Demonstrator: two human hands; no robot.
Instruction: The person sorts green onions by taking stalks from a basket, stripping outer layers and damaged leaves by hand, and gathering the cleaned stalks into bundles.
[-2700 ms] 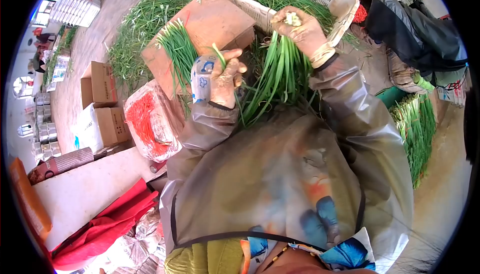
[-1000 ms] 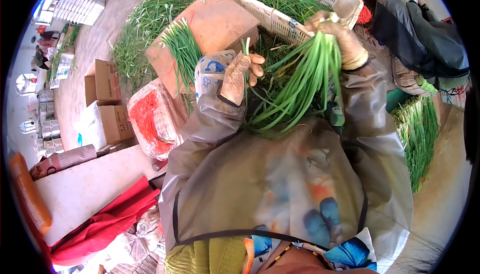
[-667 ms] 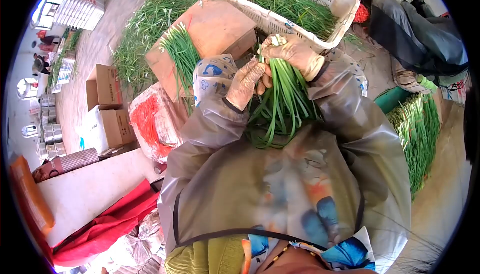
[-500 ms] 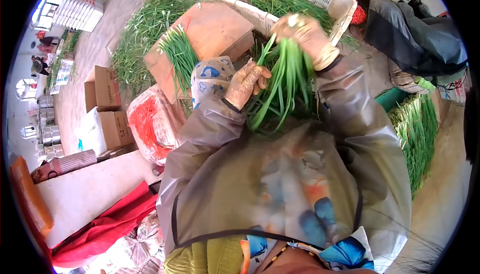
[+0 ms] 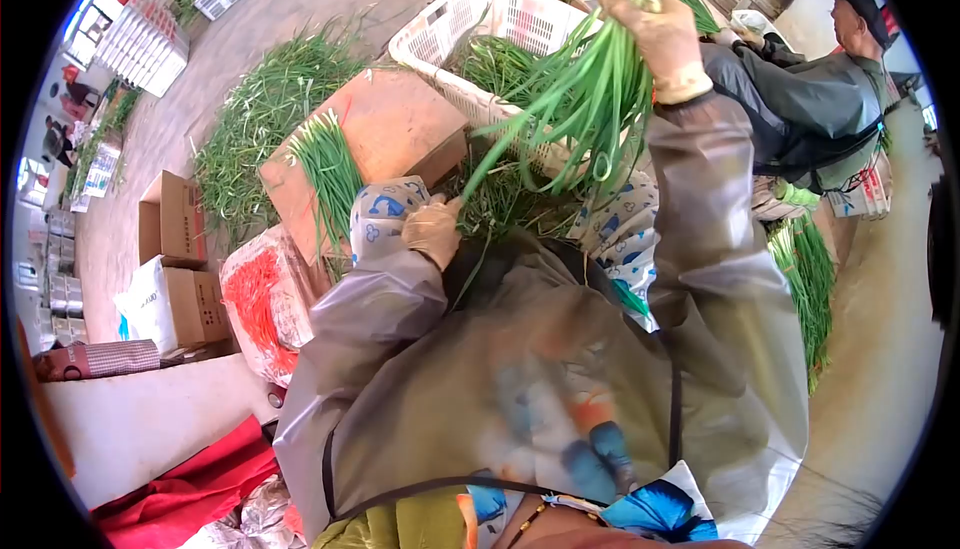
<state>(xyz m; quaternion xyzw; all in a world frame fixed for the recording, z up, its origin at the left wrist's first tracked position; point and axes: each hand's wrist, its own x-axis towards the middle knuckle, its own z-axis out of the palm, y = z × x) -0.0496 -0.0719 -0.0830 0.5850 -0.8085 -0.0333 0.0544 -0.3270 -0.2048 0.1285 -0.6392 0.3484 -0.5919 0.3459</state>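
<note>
A loose bunch of garlic chives (image 5: pixel 590 99) hangs from my right hand (image 5: pixel 660 34), which is raised over the right end of the white crate. The fingers close round the pale stem ends, and the long green leaves droop down and to the left. My left hand (image 5: pixel 432 231), in a thin, pale glove, is low beside my knee with its fingers curled together. A few hanging leaf tips reach close to those fingers; whether they pinch one is unclear. A neat bundle of chives (image 5: pixel 328 169) lies on the brown board (image 5: pixel 400 119) at the left.
More chives fill part of the white crate (image 5: pixel 440 34), and a loose heap (image 5: pixel 265 114) lies on the floor. Red ties (image 5: pixel 252 294) sit on a wrapped block beside cardboard boxes (image 5: pixel 175 219). A co-worker (image 5: pixel 810 99) sits at the right near upright chives (image 5: pixel 803 274).
My right hand has lifted the bunch up and to the right, away from my left hand. My left hand has dropped down and left toward my knee. The view has shifted, showing more of the co-worker.
</note>
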